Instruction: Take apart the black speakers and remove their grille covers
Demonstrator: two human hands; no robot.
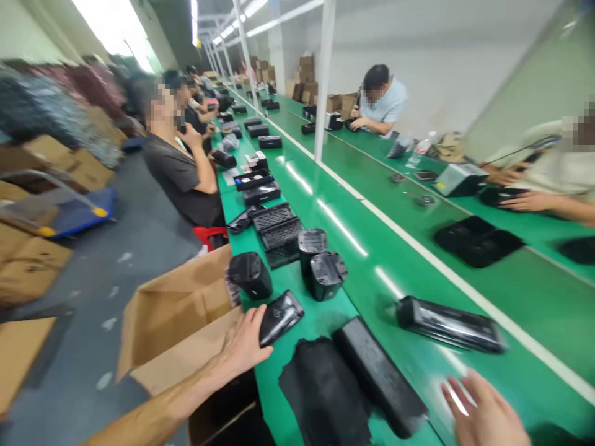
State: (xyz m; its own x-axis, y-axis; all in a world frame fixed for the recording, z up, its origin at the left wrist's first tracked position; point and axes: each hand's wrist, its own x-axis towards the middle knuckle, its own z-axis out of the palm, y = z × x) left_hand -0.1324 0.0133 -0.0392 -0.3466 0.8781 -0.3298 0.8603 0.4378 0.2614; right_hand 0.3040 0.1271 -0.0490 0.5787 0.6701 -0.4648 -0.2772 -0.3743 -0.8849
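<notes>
Person's L hand (245, 339) grips one end of blk part (282, 316) over table (320, 321), nr cardboard box (186, 310); R hand (486, 409) empty, fingers parted, blurry, nr glossy blk unit (450, 325).

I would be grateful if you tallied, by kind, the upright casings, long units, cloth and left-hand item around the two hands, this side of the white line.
Upright black casings: 3
Long black units: 2
Black cloth: 1
Small black piece at the left hand: 1
Total: 7
</notes>
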